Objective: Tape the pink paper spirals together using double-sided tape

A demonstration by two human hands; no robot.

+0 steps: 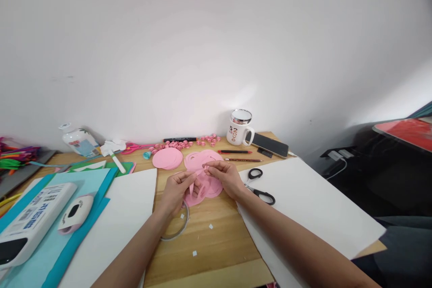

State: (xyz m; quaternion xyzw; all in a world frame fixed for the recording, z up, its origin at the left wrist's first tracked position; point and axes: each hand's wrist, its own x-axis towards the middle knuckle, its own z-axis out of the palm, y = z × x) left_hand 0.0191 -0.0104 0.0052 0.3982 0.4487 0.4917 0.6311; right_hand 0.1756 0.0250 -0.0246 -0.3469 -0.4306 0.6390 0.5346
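My left hand (177, 189) and my right hand (224, 176) meet over the middle of the wooden table (216, 243), both pinching a pink paper spiral strip (199, 184). The strip hangs down from my fingers onto a heap of pink spiral-cut paper circles (202, 162). A stack of uncut pink circles (167, 158) lies just behind my left hand. Small rolled pink paper pieces (189, 143) are lined up near the wall. Black-handled scissors (259, 185) lie right of my right hand on a white sheet.
White sheets (303, 207) flank the work spot. At left lie blue paper (77, 180), a white box (30, 220) and a pink-white punch (74, 213). Near the wall stand a mug (239, 128), a phone (270, 145), pencils (236, 151), a marker (178, 139), a bottle (79, 140). A tape ring (178, 229) lies under my left wrist.
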